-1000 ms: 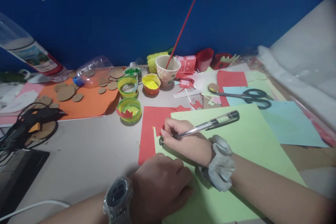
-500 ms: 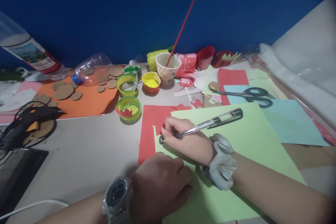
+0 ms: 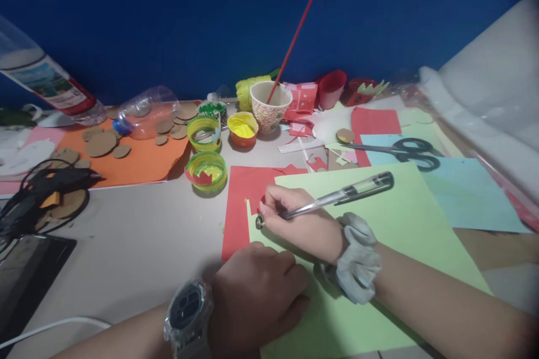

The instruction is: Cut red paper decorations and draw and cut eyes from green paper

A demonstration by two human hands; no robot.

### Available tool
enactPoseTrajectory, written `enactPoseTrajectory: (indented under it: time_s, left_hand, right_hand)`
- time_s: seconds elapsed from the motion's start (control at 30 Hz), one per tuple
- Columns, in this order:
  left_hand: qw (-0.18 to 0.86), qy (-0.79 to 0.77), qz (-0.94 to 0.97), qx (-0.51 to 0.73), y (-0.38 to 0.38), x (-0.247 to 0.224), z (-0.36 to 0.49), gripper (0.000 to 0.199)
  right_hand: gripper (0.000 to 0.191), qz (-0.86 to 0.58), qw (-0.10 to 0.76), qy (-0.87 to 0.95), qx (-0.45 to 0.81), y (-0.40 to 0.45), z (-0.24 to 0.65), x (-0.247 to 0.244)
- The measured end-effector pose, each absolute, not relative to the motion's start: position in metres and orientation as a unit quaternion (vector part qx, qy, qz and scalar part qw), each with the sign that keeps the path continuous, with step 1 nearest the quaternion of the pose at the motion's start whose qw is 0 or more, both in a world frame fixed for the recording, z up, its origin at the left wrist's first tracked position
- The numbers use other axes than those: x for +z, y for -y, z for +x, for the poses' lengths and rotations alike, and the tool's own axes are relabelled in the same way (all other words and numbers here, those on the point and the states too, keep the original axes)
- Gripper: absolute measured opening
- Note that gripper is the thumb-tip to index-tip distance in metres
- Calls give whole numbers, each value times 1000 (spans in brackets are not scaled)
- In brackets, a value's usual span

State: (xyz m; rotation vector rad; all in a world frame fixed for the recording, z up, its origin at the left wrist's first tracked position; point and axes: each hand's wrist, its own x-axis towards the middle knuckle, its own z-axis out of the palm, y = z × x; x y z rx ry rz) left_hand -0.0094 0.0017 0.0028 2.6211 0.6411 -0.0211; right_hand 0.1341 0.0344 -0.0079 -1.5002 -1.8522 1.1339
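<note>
My right hand [image 3: 301, 221] is closed around a clear-barrelled pen [image 3: 337, 197], its capped end pointing up and right. The writing end is hidden behind my fingers, beside a small dark round shape [image 3: 259, 222] at the edge of the light green paper [image 3: 404, 269]. That sheet lies partly over a red sheet [image 3: 238, 219]; a narrow green strip sticks out onto the red. Knuckles up, my left hand [image 3: 263, 294] rests on the green paper's lower left part, its fingers curled and fingertips hidden. Nothing shows in it.
Black-handled scissors [image 3: 415, 151] lie on light blue paper [image 3: 475, 190] at the right. Behind are a paper cup [image 3: 272, 115] with a red stick, yellow-green rings [image 3: 206, 179] and a plastic bottle [image 3: 149, 112]. Cardboard discs [image 3: 101, 144] and a black glue gun [image 3: 54, 185] lie left.
The view has shifted very slightly. Both hands and the pen stay in almost the same place on the paper.
</note>
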Motion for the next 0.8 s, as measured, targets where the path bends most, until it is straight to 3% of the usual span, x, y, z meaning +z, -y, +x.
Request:
enactPoseTrajectory:
  time_s: [0.8]
  left_hand:
    - [215, -203, 955, 34, -1, -6, -12, 18]
  right_hand:
    - [24, -556, 246, 698, 377, -33, 135, -8]
